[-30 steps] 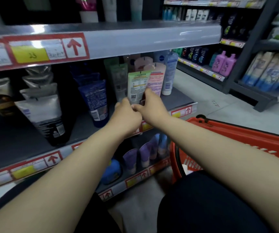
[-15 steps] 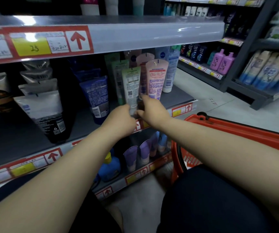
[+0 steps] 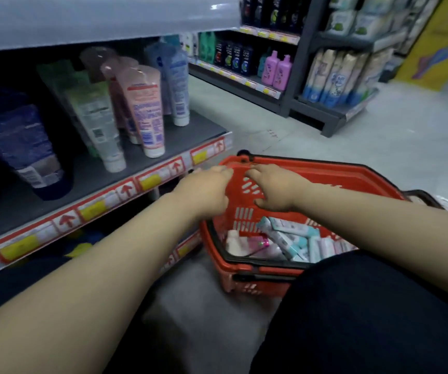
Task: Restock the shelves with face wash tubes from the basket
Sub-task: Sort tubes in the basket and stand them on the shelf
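Left hand (image 3: 204,190) over the left rim of the basket (image 3: 325,171), fingers loosely bent and close together, gripping nothing; fingertips at the rim, too blurred to tell whether touching

Right hand (image 3: 274,187) just beside it, above the basket's far left corner, fingers spread and relaxed, thumb out, also empty

Red plastic basket with slotted walls and a black handle, standing on the grey floor (image 3: 379,130) close to the shelf's front edge, partly hidden behind a dark-clothed knee (image 3: 365,306)

Inside, tubes (image 3: 285,236) lying flat in a loose pile: mostly white with teal ends, a few pale pink ones toward the left wall, lettering too small to read

On the grey shelf (image 3: 185,133), more standing cap-down:
- pink tube (image 3: 143,112) nearest the front edge, white cap, blue print and a barcode, with more pink ones in a row behind
- green tube (image 3: 96,122) just to its left, white lower half, tilted slightly
- blue tube (image 3: 174,85) behind on the right, near the shelf's right end
- navy tube (image 3: 20,147) well apart toward the left, wider and darker

Along the shelf's front edge, a red price strip (image 3: 125,190) with yellow tags and red arrows

Across the aisle, pink bottles (image 3: 276,68) on another rack
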The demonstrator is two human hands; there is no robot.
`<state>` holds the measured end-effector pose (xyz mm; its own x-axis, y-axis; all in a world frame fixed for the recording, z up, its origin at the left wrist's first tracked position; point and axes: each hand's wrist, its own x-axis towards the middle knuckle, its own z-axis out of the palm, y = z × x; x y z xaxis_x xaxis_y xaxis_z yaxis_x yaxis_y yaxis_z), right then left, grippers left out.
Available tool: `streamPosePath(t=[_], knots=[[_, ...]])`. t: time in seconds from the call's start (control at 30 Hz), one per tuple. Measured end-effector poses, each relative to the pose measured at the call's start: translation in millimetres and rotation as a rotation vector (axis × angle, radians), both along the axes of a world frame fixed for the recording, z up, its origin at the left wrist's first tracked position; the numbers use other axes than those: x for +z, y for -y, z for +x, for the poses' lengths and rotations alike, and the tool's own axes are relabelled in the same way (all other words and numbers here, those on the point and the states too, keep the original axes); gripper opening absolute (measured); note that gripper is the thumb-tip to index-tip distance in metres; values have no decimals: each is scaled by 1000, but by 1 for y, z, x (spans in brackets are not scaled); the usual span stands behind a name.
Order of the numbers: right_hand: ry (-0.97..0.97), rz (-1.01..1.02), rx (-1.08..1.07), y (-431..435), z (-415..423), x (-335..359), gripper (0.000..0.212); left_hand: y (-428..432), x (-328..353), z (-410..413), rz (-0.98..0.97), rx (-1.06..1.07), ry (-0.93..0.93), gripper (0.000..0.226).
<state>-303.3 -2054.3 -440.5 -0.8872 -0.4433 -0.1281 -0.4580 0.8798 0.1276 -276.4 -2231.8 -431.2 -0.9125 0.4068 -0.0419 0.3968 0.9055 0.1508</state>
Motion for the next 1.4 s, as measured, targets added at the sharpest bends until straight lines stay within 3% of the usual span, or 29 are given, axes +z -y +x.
streamPosePath(t=[0.33,0.5,0.67,0.77,0.87,1.0,1.07,1.17,1.27,1.33,1.4], knots=[[298,79,-269,-106,-6,-74,69,-119,-65,-40,-193,-244,229,66],[532,253,-312,-119,-31,-114,51,-154,-115,-68,-295,-260,364,51],[671,326,-291,-117,-61,-156,40,-173,-166,-99,-242,-133,686,15],[682,346,-240,-115,-70,-193,36,-173,-197,-107,-167,16,798,18],[627,248,-317,-114,-72,-223,38,-173,-228,-112,-167,8,865,21],[529,-36,-593,-117,-62,-254,49,-176,-258,-108,54,135,876,31],[485,-109,-611,-121,-60,-260,48,-179,-260,-105,212,228,852,33],[520,-164,-578,-126,-63,-253,49,-182,-259,-101,481,488,970,24],[594,-165,-509,-130,-65,-232,34,-178,-245,-98,741,762,1230,15],[634,-257,-515,-131,-62,-213,20,-175,-235,-96,823,739,1297,13],[683,-495,-597,-132,-59,-193,13,-175,-218,-93,871,709,1256,13]])
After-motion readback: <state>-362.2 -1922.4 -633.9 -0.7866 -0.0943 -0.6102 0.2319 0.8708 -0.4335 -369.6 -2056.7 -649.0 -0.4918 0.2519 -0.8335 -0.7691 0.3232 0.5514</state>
